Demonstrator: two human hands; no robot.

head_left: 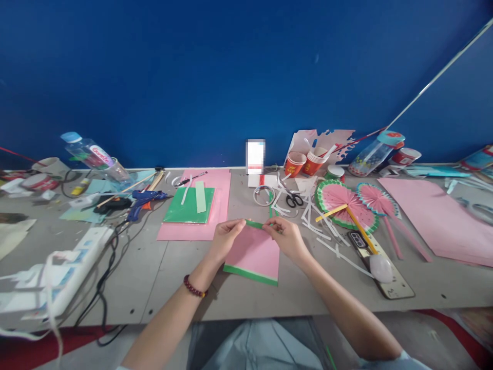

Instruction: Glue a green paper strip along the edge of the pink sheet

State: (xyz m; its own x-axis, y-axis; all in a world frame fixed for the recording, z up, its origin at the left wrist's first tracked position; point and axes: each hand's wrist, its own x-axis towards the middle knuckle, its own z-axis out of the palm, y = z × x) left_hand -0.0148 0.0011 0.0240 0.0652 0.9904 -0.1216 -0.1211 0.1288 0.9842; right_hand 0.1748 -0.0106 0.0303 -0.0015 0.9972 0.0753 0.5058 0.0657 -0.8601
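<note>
A pink sheet of paper (254, 254) with a green strip along its near edge lies in front of me on the table. Across its far edge runs another green paper strip (254, 224). My left hand (229, 234) pinches the left end of that strip together with the sheet, thumb on top. At the right end, my right hand (284, 234) has its fingertips pressed on the strip and the sheet's corner. Just beyond the right hand lie scissors with black handles (295, 200), a roll of clear tape (264, 195) and white paper scraps (314, 218).
Left: a green paper pack (188, 205), a blue glue gun (144, 201), a power strip (82, 267) with trailing cables and a tilted bottle (96, 154). Right: watermelon paper fans (342, 200), a phone (396, 282) and pink paper (435, 216). Red paper cups (295, 164) stand by the blue wall.
</note>
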